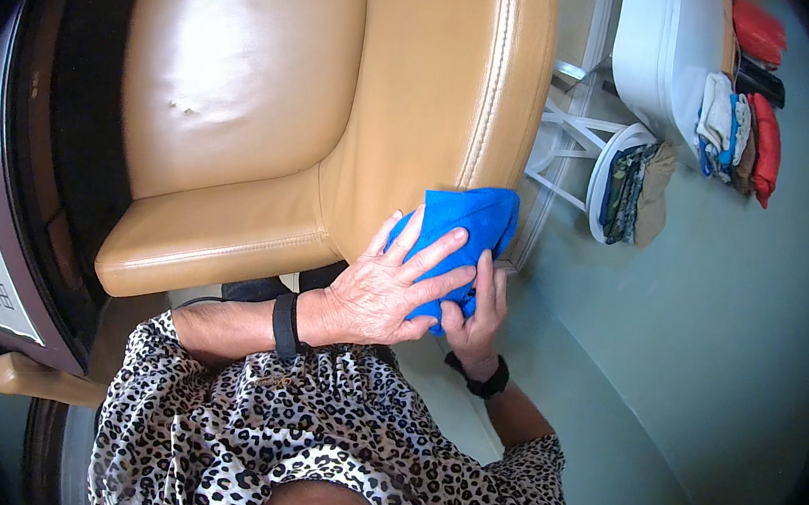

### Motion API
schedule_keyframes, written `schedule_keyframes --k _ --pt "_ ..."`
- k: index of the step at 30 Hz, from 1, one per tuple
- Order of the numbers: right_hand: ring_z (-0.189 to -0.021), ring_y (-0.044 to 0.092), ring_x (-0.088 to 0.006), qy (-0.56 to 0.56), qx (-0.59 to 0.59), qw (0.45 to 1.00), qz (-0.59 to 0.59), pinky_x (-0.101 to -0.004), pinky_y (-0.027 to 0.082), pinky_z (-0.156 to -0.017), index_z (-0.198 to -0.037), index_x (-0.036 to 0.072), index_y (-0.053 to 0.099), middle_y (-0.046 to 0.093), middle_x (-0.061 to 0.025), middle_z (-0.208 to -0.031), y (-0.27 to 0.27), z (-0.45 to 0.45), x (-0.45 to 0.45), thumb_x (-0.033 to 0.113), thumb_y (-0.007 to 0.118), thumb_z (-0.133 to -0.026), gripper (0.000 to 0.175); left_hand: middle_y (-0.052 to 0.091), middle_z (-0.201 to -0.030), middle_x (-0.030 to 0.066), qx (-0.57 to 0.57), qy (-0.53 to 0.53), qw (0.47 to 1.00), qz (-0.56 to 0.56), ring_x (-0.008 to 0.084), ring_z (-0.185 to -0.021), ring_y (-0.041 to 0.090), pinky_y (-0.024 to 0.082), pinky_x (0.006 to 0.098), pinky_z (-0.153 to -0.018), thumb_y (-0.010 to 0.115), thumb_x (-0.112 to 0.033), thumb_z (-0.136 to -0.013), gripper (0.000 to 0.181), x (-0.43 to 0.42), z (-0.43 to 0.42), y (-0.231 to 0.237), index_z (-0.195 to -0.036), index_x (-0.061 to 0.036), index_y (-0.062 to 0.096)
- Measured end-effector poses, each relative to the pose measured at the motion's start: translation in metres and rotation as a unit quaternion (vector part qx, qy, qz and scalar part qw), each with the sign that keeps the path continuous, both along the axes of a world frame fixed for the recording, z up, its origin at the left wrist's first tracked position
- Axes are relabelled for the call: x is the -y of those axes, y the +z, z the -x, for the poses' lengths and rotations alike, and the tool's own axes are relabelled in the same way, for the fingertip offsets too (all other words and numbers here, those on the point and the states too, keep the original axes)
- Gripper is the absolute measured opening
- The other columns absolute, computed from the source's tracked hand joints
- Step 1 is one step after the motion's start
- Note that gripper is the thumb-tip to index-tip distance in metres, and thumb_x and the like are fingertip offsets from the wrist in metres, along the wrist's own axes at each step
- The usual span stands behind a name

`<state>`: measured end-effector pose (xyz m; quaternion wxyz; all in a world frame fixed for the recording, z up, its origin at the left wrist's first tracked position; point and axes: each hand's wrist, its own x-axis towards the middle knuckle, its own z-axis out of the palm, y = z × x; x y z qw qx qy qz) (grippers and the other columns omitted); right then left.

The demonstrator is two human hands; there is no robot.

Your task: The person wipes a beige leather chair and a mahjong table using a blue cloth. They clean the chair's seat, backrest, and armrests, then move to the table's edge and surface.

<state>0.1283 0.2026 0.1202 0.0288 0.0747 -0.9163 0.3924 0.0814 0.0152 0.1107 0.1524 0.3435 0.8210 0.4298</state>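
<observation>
A folded blue cloth [474, 212] lies over the rounded corner of a tan leather armchair's backrest [418, 108], beside a line of pale stitching. My left hand [386, 287] rests flat across the cloth with its fingers spread, pressing it against the chair. At the cloth's lower right edge, my right hand [478, 311] grips it between thumb and fingers. Black bands are around both wrists.
A white stool [600, 191] holding folded clothes [651, 196] stands at the right. Beyond it, a white surface [656, 65] adjoins more stacked clothes [761, 148]. At the left is a dark-rimmed table [41, 305] with a printed sheet.
</observation>
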Motion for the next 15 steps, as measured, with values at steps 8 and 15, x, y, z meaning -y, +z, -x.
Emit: schedule_keyframes --k 8,15 --pt "-0.081 0.059 -0.0398 0.012 -0.067 0.996 -0.058 -0.0435 0.05 -0.069 -0.131 -0.004 0.047 0.057 -0.0243 -0.098 -0.013 0.068 -0.012 0.013 0.058 -0.083 0.052 0.024 -0.151 0.0139 -0.06 0.049 0.997 -0.02 0.0493 -0.137 0.017 0.024 0.0654 -0.104 0.062 -0.033 -0.075 0.058 -0.017 0.049 -0.014 -0.131 -0.0208 0.051" --pt "-0.087 0.062 -0.0353 0.086 -0.166 0.982 0.016 -0.0396 0.049 -0.076 -0.129 0.002 0.053 0.062 -0.0217 -0.097 -0.014 0.242 -0.001 0.019 0.059 -0.088 0.045 0.026 -0.148 0.0209 -0.244 0.182 0.951 -0.049 0.0484 -0.136 0.02 0.027 0.0563 -0.106 0.061 -0.032 -0.08 0.065 -0.017 0.186 -0.019 -0.138 -0.0128 0.041"
